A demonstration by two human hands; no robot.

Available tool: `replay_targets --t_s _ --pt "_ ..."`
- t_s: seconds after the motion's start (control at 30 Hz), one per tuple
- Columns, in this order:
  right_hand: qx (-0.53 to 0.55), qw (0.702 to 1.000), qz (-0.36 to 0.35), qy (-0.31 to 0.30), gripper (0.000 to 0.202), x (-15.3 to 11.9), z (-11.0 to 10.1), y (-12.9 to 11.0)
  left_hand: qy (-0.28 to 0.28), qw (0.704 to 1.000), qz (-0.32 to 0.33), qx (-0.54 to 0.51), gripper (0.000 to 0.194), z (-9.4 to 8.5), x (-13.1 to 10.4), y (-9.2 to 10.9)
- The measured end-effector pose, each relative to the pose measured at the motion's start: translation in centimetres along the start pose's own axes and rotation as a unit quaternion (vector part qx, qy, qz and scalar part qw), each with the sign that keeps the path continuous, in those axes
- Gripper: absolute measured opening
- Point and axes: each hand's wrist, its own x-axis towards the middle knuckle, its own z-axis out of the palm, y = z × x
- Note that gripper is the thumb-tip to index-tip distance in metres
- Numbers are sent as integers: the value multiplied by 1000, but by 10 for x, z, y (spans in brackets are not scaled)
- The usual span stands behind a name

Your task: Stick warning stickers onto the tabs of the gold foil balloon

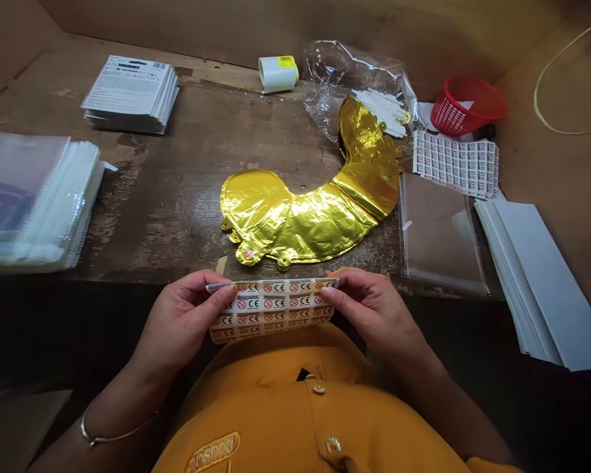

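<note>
Between my two hands a sheet of small CE warning stickers [276, 304] is held up in front of my body, its upper edge bent over. My left hand [190, 312] pinches the sheet's left end between thumb and fingers. At the right end, my right hand [372, 305] grips it the same way. Just beyond the sheet lies a shiny gold foil balloon [305, 220], flat and curved, with small tabs along its edge. One round sticker [248, 253] shows on a tab near the balloon's lower left.
Packaged cards [128, 85] and clear plastic sleeves [34, 197] are stacked at left. A white roll [277, 74], a clear bag of white sticks [381, 108] and a red basket [465, 108] stand behind. Another sticker sheet [456, 164], clear sleeves [440, 233] and white card strips [546, 282] lie right.
</note>
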Motion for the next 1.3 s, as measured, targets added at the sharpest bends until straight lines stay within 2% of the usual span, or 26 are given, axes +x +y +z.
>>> replay_targets --t_s 0.1,0.17,0.2,0.27,0.3,0.37,0.43,0.5,0.6,0.7,0.8,0.9,1.0,1.1,1.23,1.3 --pt "-21 1000 -17 2 20 0 4 2 7 999 9 41 29 -6 0 -6" --pt "-37 998 -27 29 18 0 6 4 79 987 63 128 29 -9 -2 -4" --pt "-46 998 -33 40 18 0 8 5 128 967 109 191 25 -10 -4 -1" --pt "-62 996 -49 47 16 1 11 7 196 900 230 315 23 -7 -7 9" --pt "-67 995 -60 43 14 1 12 7 190 865 287 365 32 -5 -9 15" --pt "-79 992 -87 32 12 2 16 7 98 823 360 428 46 3 -8 27" --pt "-90 991 -101 19 12 3 17 5 -24 812 372 450 29 10 -4 36" --pt "-93 992 -87 -6 11 5 17 3 -119 812 348 453 14 14 3 41" --pt "-102 993 -58 -33 11 7 13 0 -175 829 301 438 19 15 14 43" --pt "-128 990 -60 -25 13 8 13 0 -190 841 267 430 22 14 20 43" --pt "-118 991 -57 -3 14 8 20 5 -175 841 262 440 26 15 24 46" --pt "-97 994 -51 15 14 8 25 11 -215 862 206 411 21 18 28 49" --pt "-100 994 -49 -2 12 9 25 11 -257 893 125 349 17 21 31 51" --pt "-111 993 -37 -35 13 12 22 5 -273 915 88 284 19 19 33 50" --pt "-135 988 -28 -66 14 15 19 1 -273 922 68 266 19 16 33 44" --pt "-172 982 -59 -48 11 18 16 -1 -268 922 61 274 18 15 33 43"
